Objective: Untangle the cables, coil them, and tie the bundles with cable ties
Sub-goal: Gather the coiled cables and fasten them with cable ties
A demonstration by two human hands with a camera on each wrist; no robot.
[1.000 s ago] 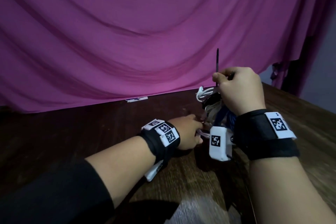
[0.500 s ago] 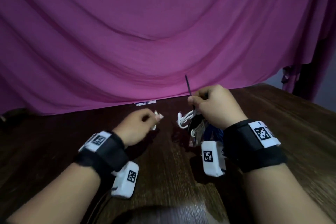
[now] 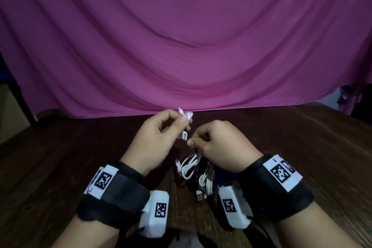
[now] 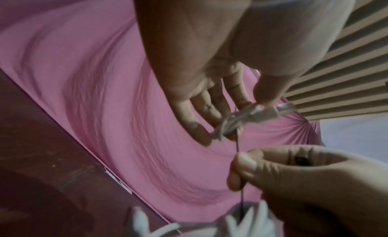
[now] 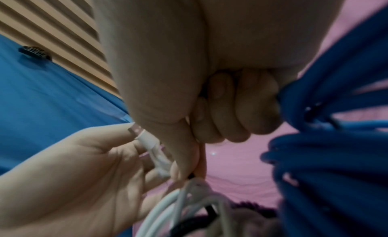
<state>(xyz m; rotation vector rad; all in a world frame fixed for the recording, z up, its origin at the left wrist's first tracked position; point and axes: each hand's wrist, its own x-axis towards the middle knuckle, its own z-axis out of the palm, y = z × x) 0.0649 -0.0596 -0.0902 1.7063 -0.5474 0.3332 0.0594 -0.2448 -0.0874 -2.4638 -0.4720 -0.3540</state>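
Note:
My left hand (image 3: 161,137) pinches the plug end of a white cable (image 3: 184,116) between thumb and fingers, raised above the wooden table (image 3: 60,157); the left wrist view shows the same white cable end (image 4: 252,115) at my fingertips. My right hand (image 3: 217,143) is curled, pinching a thin black cable tie (image 4: 238,141) between thumb and forefinger. Below it hangs a bundle of white cables (image 3: 189,167), with black and blue ones. The blue cable coil (image 5: 335,141) fills the right of the right wrist view, white cable loops (image 5: 178,207) below my thumb.
A magenta cloth (image 3: 181,46) hangs behind the table's far edge. A black USB plug (image 3: 199,195) dangles from the bundle near my right wrist. Bare dark wood lies to the left and right of my hands.
My left hand has risen from the table with the white cable end and come close to my right hand. My right hand with the bundle has dropped lower and moved left.

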